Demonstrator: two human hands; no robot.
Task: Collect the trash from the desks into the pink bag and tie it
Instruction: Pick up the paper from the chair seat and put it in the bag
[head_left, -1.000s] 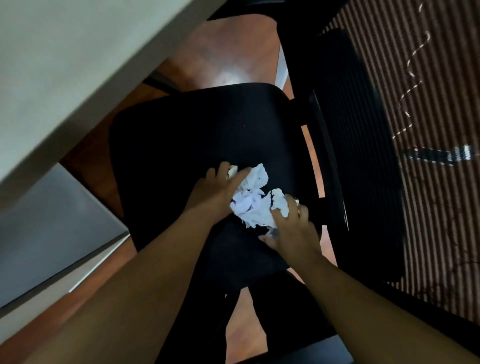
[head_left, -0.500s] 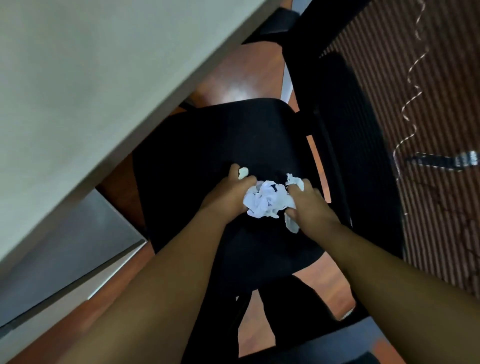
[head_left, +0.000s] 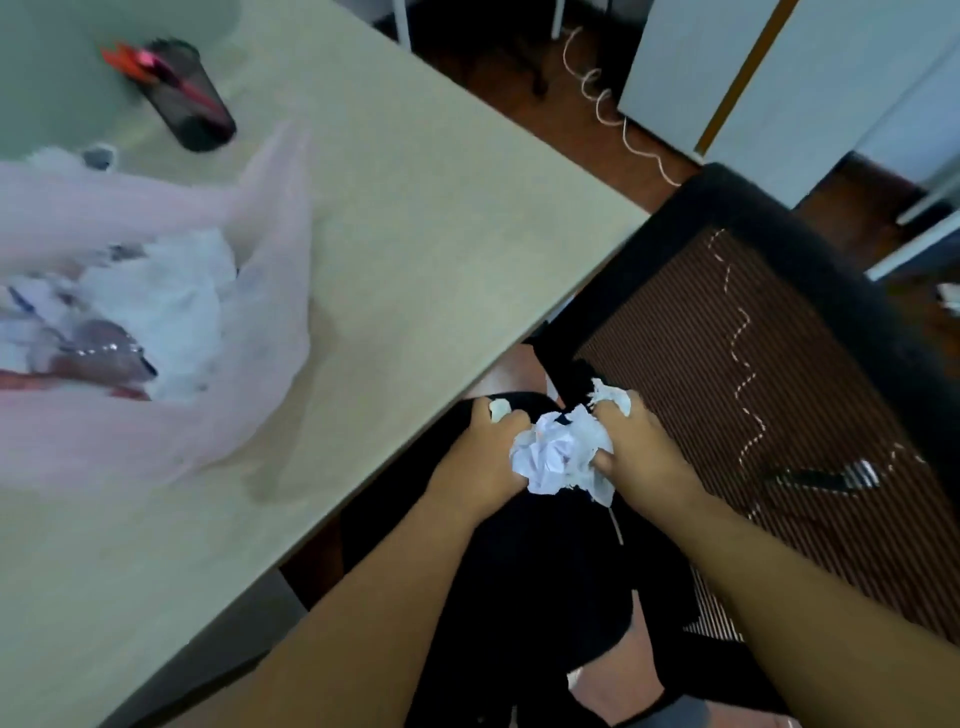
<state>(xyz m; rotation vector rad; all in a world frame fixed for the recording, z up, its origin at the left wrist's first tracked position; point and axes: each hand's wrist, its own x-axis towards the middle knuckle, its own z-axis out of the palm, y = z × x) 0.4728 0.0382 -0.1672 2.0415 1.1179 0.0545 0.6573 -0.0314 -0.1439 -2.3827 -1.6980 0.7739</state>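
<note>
Paper, one crumpled white wad (head_left: 558, 460), sits between our left hand (head_left: 480, 465) and right hand (head_left: 647, 457), both curled tight on it above one black chair (head_left: 524, 577). One pink bag (head_left: 260, 270) lies well apart on the desk (head_left: 441, 208), one dark cup (head_left: 192, 101) behind it; the desk's edge stands between.

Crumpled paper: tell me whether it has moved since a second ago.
Yes. The left hand and right hand have bunched the crumpled paper inward over the chair seat; whether it has lifted off is unclear.
</note>
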